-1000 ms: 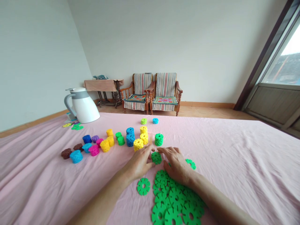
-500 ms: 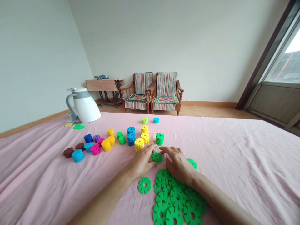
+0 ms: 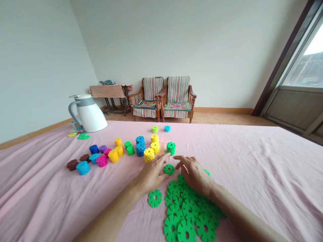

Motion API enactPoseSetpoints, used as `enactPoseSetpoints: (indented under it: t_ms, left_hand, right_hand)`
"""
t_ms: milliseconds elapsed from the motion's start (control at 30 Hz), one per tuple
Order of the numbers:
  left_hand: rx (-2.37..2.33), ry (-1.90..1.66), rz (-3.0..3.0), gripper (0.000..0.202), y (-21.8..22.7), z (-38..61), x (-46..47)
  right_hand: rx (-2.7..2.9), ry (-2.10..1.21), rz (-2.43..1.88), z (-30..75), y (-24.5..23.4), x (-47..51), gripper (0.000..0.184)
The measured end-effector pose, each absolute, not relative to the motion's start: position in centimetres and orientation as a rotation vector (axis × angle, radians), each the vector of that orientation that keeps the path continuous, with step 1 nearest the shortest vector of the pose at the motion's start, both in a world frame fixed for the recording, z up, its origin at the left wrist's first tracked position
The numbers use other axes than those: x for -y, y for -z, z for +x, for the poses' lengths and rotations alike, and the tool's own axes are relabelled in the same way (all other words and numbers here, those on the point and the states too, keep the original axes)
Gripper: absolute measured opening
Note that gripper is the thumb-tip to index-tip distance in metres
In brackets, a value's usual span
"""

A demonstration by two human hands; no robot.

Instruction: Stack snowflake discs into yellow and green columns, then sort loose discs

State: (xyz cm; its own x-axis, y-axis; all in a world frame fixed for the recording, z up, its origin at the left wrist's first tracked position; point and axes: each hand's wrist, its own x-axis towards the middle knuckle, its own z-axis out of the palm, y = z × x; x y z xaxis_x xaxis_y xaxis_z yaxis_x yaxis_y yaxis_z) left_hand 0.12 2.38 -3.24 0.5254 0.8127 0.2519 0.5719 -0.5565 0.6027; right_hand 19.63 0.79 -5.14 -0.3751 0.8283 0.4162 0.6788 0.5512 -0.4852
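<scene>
A green notched disc (image 3: 169, 169), perhaps the top of a low stack, lies between my two hands. My left hand (image 3: 151, 173) is open beside it, thumb at its near left edge and fingers stretched forward. To its right, my right hand (image 3: 195, 174) is open too, fingers loosely bent and apart from the disc, above the edge of a loose pile of green discs (image 3: 190, 210). A single green disc (image 3: 154, 198) lies left of the pile. Just beyond my fingertips stands a green stack of discs (image 3: 171, 148), with yellow stacks (image 3: 148, 155) to its left.
Blue stacks (image 3: 140, 148) and several brown, pink, purple and orange-yellow ones spread leftward on the pink cloth (image 3: 252, 168). Small lime (image 3: 154, 129) and light blue (image 3: 167, 128) stacks stand farther back. A white jug (image 3: 92, 116) is at the far left, near loose discs (image 3: 83, 136).
My right hand has drawn slightly right, away from the middle green disc. My left hand has barely moved. The view has shifted a little.
</scene>
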Motion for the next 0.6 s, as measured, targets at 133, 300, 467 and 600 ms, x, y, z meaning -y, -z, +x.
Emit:
enactPoseSetpoints:
  t_ms: [133, 300, 467, 600]
  left_hand:
    - [-1.052, -0.538, 2.399, 0.042, 1.6, 0.0, -1.6]
    - [-0.848, -0.3, 2.464, 0.053, 0.7, 0.4, -0.4]
    - [-0.855, -0.25, 2.438, 0.039, 1.3, 0.5, -0.3]
    - [-0.869, -0.273, 2.371, 0.036, 1.6, 0.4, -0.5]
  right_hand:
    - [1.985, -0.207, -1.366, 21.3, 6.0, -2.2, 0.036]
    - [1.735, -0.277, -1.5, 24.1, 7.3, -4.0, 0.029]
    - [1.666, -0.344, -1.541, 25.0, 8.2, -4.7, 0.03]
    - [1.689, -0.313, -1.541, 24.9, 8.5, -4.7, 0.029]
